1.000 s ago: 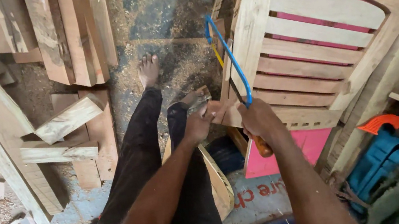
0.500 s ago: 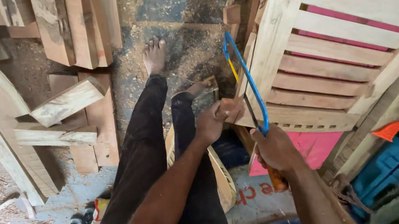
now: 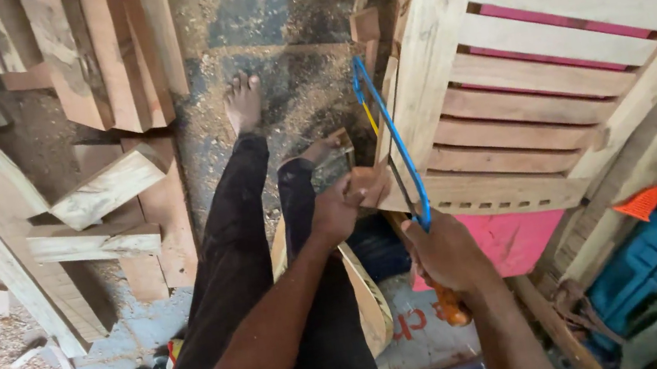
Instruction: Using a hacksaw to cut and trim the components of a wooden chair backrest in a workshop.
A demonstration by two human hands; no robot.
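— Where the slatted wooden chair frame (image 3: pixel 505 89) lies tilted at right, what grips what?
— Right hand (image 3: pixel 442 250) clamped on the orange handle (image 3: pixel 451 307) of a blue-framed saw (image 3: pixel 392 145), blade laid along the frame's left rail. Left hand (image 3: pixel 336 207) closed on a small wooden block (image 3: pixel 370 185), touching that rail's near corner.
— Hands together or apart?
— Apart, though near; saw running between them.
— And below?
— Dark trousers, bare foot (image 3: pixel 243 100) far out on the sawdust-strewn floor (image 3: pixel 276 10).
— Elsewhere?
— Loose planks (image 3: pixel 103 188) stacked at left, well apart from the saw. Pink sheet (image 3: pixel 519 238) under the frame, blue case (image 3: pixel 645 267) at near right.
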